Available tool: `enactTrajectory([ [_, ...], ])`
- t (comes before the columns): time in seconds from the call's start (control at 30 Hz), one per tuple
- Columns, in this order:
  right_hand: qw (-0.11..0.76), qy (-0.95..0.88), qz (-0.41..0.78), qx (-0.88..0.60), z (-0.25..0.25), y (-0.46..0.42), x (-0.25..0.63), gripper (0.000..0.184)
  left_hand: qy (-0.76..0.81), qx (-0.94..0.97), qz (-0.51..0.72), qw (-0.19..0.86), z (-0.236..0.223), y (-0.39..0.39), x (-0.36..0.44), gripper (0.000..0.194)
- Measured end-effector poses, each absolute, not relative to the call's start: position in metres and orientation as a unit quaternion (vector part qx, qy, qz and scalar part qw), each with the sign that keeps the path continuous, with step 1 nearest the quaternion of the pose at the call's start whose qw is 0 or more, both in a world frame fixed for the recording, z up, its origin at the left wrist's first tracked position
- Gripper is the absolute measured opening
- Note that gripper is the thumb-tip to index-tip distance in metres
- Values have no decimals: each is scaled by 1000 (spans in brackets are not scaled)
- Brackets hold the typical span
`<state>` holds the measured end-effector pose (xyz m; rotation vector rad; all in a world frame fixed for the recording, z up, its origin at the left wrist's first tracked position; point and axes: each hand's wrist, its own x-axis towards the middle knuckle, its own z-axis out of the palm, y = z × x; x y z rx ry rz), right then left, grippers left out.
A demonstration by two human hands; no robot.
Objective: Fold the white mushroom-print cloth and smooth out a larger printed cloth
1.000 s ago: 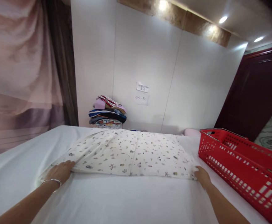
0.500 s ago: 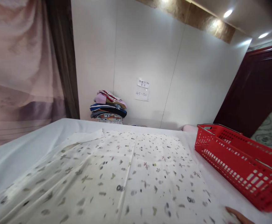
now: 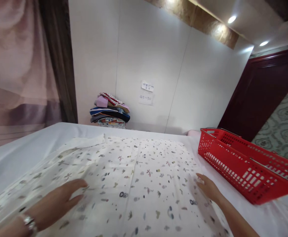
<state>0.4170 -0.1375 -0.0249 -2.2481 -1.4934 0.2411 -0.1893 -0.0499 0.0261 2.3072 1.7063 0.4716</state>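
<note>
A white cloth (image 3: 139, 184) with small scattered prints lies spread over the white-covered surface, with a crease down its middle and wrinkles at its left. Over the left half of the cloth is my left hand (image 3: 60, 200), a silver bracelet on its wrist. Its fingers stretch forward, thumb apart, holding nothing; whether it touches the cloth is unclear. My right hand (image 3: 209, 188) is at the cloth's right edge, fingers extended and slightly blurred, with no fabric visibly gripped. The near edge of the cloth runs out of view.
A red plastic basket (image 3: 235, 168) with metal handles stands to the right, close to my right hand. At the back left is a stack of folded clothes (image 3: 110, 112). Behind the surface rises a white panel wall (image 3: 94, 59) with paper notes (image 3: 146, 98).
The cloth was folded at the far side with both hands on its near edge; it then came open toward me. My hands, mostly out of view midway, are now over the cloth.
</note>
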Motion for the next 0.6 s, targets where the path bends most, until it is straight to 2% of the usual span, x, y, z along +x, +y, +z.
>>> enactTrajectory([
  [0.13,230,-507,88,-826,-13,-94,416,43,494,847,121,152,25,-25,-113,43],
  [0.27,217,-475,73,-849,-9,-54,428,38,449,876,144,102,4,8,-69,44],
  [0.4,177,-441,58,-878,-13,-13,441,38,487,863,120,53,-29,34,-56,51],
  [0.6,115,-402,54,-907,-16,44,456,40,475,869,136,28,-70,47,-70,51],
])
